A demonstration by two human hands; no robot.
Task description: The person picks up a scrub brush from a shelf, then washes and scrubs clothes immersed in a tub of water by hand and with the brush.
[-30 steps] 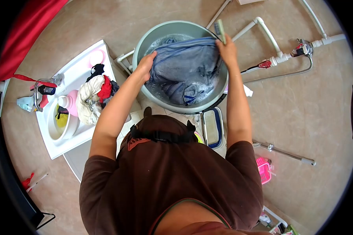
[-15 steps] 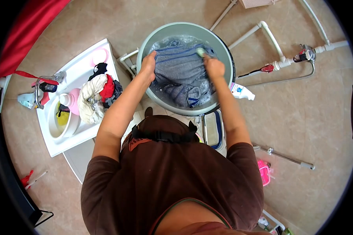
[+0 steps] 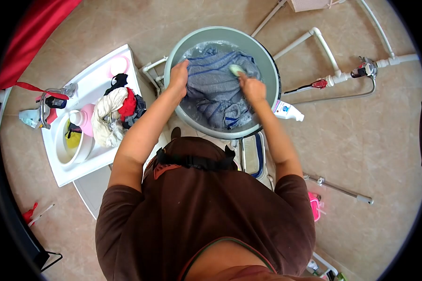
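Observation:
A grey-blue striped garment (image 3: 215, 77) lies wet and bunched in soapy water inside a large grey-green basin (image 3: 173, 51). At the garment's left edge, my left hand (image 3: 178, 77) is closed on the cloth near the basin wall. My right hand (image 3: 254, 90) is closed round what looks like a pale green scrubbing brush (image 3: 236, 70). The brush's rounded head sticks out past the fingers and rests against the upper right part of the garment; its underside is hidden.
Left of the basin, a white sink (image 3: 63, 174) holds piled clothes (image 3: 109, 110), a pink bottle (image 3: 85, 119) and a white tub (image 3: 75, 154). A white bottle (image 3: 288, 111) is beside the basin's right rim. White pipes (image 3: 330, 54) run along the right wall.
My right hand and the pale green brush have shifted slightly left and down across the garment. The cloth's folds have changed a little, while my left hand stays at its edge.

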